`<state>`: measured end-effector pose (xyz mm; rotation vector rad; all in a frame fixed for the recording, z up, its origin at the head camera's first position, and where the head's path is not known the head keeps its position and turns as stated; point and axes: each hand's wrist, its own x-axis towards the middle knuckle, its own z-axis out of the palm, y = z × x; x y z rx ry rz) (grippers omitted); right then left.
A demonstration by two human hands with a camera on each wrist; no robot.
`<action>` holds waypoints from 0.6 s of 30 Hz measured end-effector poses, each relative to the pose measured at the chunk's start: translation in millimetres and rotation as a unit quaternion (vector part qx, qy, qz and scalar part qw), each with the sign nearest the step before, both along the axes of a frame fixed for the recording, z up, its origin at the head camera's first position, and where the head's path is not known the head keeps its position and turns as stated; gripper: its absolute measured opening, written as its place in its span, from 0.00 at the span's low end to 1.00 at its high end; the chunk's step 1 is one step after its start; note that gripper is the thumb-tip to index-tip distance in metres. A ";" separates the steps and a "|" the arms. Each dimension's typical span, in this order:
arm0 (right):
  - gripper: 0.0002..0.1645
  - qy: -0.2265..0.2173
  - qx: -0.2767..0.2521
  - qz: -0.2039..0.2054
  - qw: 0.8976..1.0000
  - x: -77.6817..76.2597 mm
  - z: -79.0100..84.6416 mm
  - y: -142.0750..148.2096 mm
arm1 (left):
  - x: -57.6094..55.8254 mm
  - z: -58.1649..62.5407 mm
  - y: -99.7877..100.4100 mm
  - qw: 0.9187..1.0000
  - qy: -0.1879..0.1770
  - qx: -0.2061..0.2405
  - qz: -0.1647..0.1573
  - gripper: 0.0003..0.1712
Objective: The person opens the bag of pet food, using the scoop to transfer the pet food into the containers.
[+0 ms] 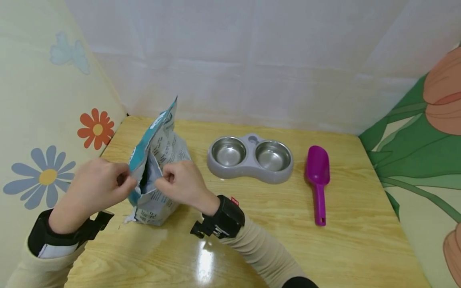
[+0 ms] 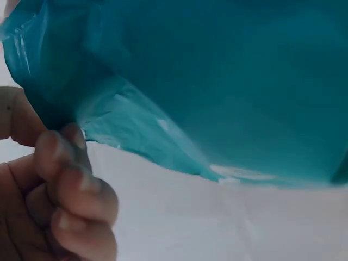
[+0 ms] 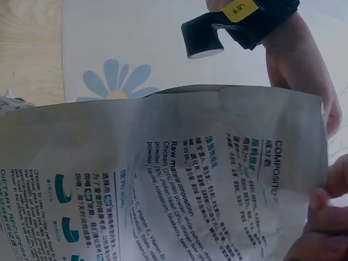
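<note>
A teal and silver pet food bag (image 1: 169, 150) stands on the left of the table, its top parted into a dark gap. My left hand (image 1: 99, 184) pinches the teal side of the mouth; in the left wrist view thumb and fingers (image 2: 81, 190) close on the bag's edge. On the other side, my right hand (image 1: 183, 182) pinches the silver panel's edge. The right wrist view shows that printed panel (image 3: 179, 179), with fingertips (image 3: 321, 217) at its right edge. The bag's contents are hidden.
A grey double pet bowl (image 1: 251, 158) with two steel dishes sits at the table's middle back. Right of it lies a purple scoop (image 1: 317, 180), handle towards me. A white cloth (image 1: 248, 60) hangs behind the wooden table (image 1: 353, 248), with flowered panels at both sides.
</note>
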<state>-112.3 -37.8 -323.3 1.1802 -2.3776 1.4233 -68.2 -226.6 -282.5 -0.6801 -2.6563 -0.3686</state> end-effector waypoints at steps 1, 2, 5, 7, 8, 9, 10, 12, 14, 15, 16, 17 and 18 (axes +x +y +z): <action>0.18 -0.003 0.001 0.001 1.000 0.0 -0.1 -0.3 | -1.3 -0.9 -0.6 1.000 0.001 0.013 -0.011 0.18; 0.18 -0.004 0.003 0.000 1.000 0.0 0.0 -0.8 | -2.8 -1.7 -1.1 0.999 -0.001 0.026 -0.022 0.19; 0.19 -0.007 0.014 0.004 1.000 -1.1 1.3 -3.4 | -7.1 -2.8 -2.9 0.996 -0.027 0.070 -0.055 0.19; 0.18 -0.010 0.023 0.005 1.000 -3.0 3.2 -6.0 | -9.3 -2.5 -3.8 0.992 -0.054 0.096 -0.069 0.18; 0.18 -0.014 0.026 0.005 1.000 -4.5 4.4 -7.4 | -10.0 -1.7 -4.0 0.990 -0.066 0.106 -0.072 0.16; 0.18 -0.019 0.029 0.006 0.999 -6.1 5.7 -8.8 | -10.7 -1.0 -4.0 0.988 -0.074 0.112 -0.074 0.14; 0.18 -0.027 0.031 0.006 0.999 -7.9 7.0 -10.2 | -11.4 -0.1 -3.7 0.988 -0.079 0.112 -0.075 0.12; 0.17 -0.038 0.037 0.003 0.999 -11.6 9.3 -12.8 | -13.4 1.4 -2.2 0.989 -0.081 0.103 -0.071 0.06; 0.16 -0.049 0.045 -0.002 0.998 -15.0 11.1 -15.4 | -16.0 3.1 0.8 0.992 -0.080 0.077 -0.054 0.12; 0.15 -0.052 0.051 -0.006 0.997 -16.6 11.4 -16.8 | -17.4 3.8 2.6 0.993 -0.084 0.065 -0.045 0.19; 0.13 -0.056 0.055 -0.010 0.997 -18.1 11.8 -18.0 | -18.9 4.4 4.8 0.994 -0.089 0.055 -0.035 0.25; 0.10 -0.058 0.061 -0.014 0.996 -19.3 12.0 -19.0 | -20.1 4.9 6.8 0.994 -0.096 0.045 -0.027 0.29; 0.07 -0.061 0.065 -0.016 0.996 -20.1 12.4 -19.8 | -21.2 5.3 8.8 0.994 -0.098 0.038 -0.021 0.33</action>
